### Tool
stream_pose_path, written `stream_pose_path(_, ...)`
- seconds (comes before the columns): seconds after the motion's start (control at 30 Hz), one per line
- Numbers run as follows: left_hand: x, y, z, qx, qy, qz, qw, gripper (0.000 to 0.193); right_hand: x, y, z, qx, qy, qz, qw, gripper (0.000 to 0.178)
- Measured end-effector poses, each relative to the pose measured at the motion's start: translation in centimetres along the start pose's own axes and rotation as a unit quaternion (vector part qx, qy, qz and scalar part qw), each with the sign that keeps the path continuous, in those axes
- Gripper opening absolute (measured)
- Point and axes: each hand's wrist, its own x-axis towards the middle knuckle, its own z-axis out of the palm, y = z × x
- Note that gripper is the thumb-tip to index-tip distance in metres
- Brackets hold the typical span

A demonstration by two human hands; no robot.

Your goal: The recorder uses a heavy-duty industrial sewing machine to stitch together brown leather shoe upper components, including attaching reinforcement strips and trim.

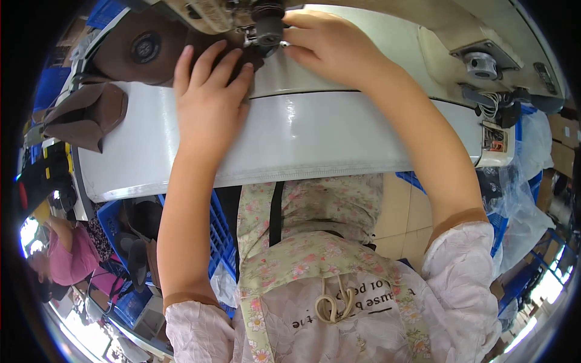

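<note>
The person is feeding a brown leather piece (233, 57) under the presser foot (268, 30) of an industrial sewing machine (496, 54), so the stitching step looks to be under way. The left hand (209, 100) is lying flat with fingers spread wide, pressing the brown piece down onto the white machine bed (315, 139) at about 11 o'clock of the picture. The right hand (330, 45) is sitting at 12 o'clock, just to the right of the presser foot, fingers curled narrow and pinching at the edge of the piece; whether it is actually gripping the leather cannot be told. By my judgement, the next move is calling for both hands to guide the piece steadily past the needle while keeping fingertips out of its path, since they are working very near it. More brown leather pieces (91, 115) are lying stacked at 10 o'clock on the bed's left end, close enough to snag the work. Blue plastic crates (221, 236) are standing below the table at 7 o'clock, and another person in a pink top (69, 257) is sitting at 8 o'clock, well apart.
</note>
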Motion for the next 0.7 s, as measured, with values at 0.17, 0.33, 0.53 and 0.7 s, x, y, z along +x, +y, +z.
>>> stream_pose_path(0.17,0.1,0.0,0.0,0.026,-0.016,0.003,1.0,0.043,0.0,-0.3,1.1,0.002,0.027,-0.007,1.0,0.022)
stream_pose_path(0.33,-0.1,-0.8,0.2,0.019,-0.004,0.025,1.0,0.041,-0.1,-1.3,0.5,0.025,-0.046,0.034,0.998,0.016)
stream_pose_path(0.53,0.1,-1.3,0.2,-0.006,-0.011,0.043,0.999,0.04,-0.6,-1.9,0.2,0.005,-0.003,0.002,1.0,0.017)
stream_pose_path(0.7,0.1,-1.8,0.1,-0.018,-0.014,0.052,0.998,0.041,-0.6,-2.3,0.4,-0.003,0.019,0.011,1.0,0.018)
